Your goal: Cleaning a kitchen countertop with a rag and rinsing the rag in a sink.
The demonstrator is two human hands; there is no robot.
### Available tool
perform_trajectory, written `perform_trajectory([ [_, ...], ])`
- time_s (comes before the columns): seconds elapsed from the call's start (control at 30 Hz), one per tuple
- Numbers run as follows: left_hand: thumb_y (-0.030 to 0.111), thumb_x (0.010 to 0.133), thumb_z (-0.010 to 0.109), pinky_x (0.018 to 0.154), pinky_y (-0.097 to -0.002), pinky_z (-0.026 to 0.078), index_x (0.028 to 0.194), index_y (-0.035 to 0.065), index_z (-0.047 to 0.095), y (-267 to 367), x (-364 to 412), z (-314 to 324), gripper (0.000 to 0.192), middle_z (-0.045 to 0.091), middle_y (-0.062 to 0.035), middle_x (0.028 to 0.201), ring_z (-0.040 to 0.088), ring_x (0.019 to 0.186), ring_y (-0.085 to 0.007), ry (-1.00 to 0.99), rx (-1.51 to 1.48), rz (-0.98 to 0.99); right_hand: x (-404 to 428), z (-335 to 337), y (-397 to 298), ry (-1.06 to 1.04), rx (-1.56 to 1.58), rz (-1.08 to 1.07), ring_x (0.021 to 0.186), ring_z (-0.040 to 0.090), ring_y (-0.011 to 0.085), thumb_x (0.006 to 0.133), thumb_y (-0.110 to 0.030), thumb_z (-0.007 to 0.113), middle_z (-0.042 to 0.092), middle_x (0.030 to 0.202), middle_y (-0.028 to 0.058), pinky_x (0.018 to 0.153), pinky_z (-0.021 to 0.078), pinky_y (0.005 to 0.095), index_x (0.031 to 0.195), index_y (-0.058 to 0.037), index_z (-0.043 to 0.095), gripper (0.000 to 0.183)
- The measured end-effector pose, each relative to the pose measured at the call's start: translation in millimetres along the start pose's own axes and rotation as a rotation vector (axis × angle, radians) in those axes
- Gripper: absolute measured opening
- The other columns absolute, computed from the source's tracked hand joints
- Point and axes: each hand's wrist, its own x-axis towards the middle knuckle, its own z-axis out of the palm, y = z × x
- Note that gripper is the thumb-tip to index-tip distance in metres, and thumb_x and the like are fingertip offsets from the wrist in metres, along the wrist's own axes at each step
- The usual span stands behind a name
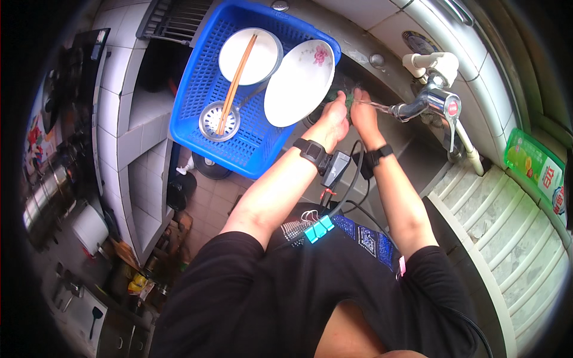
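Note:
Over the sink (398, 147), my left hand (333, 118) and my right hand (363, 114) are close together. A small green scrubbing pad (349, 101) shows between them, gripped by the fingers and partly hidden. Water runs in a thin stream (376, 105) from the chrome faucet (414, 107) onto my right hand. Left of my hands stands a blue perforated plastic basket (190, 112). It holds a white bowl (233, 53), a white dish (297, 89) with a pink flower, a metal slotted ladle (208, 121) and wooden chopsticks (239, 80) lying across the bowl and ladle.
White pipework (441, 62) rises beside the faucet along the tiled wall. A ribbed ledge (506, 241) lies to the right, with a green detergent package (532, 165) beyond it. Tiled shelving (147, 112) stands at left. Cables (358, 179) hang by my wrists.

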Motion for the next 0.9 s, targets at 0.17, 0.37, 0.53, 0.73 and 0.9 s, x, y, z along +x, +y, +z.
perform_trajectory([
  [0.17,0.035,0.096,0.032,0.094,-0.032,0.038,0.11,-0.0005,0.047,-3.3,25.1,-20.5,0.041,0.055,-0.0107,0.109,0.05,0.104,-0.0202,-0.1,0.092,-0.015,-32.4,-25.6,-49.2,-0.064,0.174,-0.083,0.068,0.057,0.041,0.093,-0.029,0.041,0.057,0.072,0.0229,0.059,0.0429,0.046,0.089,0.0017,0.054,0.034],
  [0.37,0.026,0.09,0.052,0.085,-0.032,0.043,0.099,0.0028,0.055,2.5,-3.6,13.4,0.025,0.058,-0.0092,0.098,0.055,0.091,-0.0183,-0.069,0.005,0.025,1.3,-26.4,18.1,-0.143,0.537,0.313,0.07,0.058,0.0243,0.092,-0.029,0.047,0.061,0.085,0.0123,0.058,0.0456,0.0416,0.1,-0.0018,0.053,0.029],
  [0.53,0.021,0.086,0.058,0.086,-0.0331,0.044,0.107,0.0001,0.054,15.7,-10.1,9.5,0.029,0.058,-0.0107,0.11,0.056,0.095,-0.0191,-0.021,-0.11,0.231,-9.8,-52.5,24.4,-0.347,1.144,0.629,0.113,0.045,0.0281,0.09,-0.015,0.046,0.047,0.121,0.0121,0.093,0.0379,0.049,0.131,-0.0049,0.033,0.044],
  [0.73,0.027,0.088,0.055,0.092,-0.0351,0.04,0.112,-0.001,0.052,15.0,-12.1,12.4,0.038,0.057,-0.0112,0.11,0.054,0.101,-0.0208,-0.098,-0.101,0.157,1.1,-37.4,13.7,-0.39,1.142,0.638,0.105,0.05,0.0246,0.091,-0.038,0.044,0.051,0.116,0.0087,0.086,0.0416,0.047,0.127,-0.0092,0.039,0.047],
  [0.9,0.028,0.087,0.055,0.085,-0.0352,0.043,0.113,0.0003,0.049,15.5,9.6,-0.5,0.038,0.057,-0.0097,0.106,0.054,0.092,-0.021,-0.1,-0.18,0.228,0.2,-21.3,28.6,-0.351,0.94,0.473,0.074,0.055,0.0114,0.086,-0.032,0.057,0.056,0.091,0.0028,0.052,0.0451,0.0276,0.109,-0.0144,0.048,0.03],
])
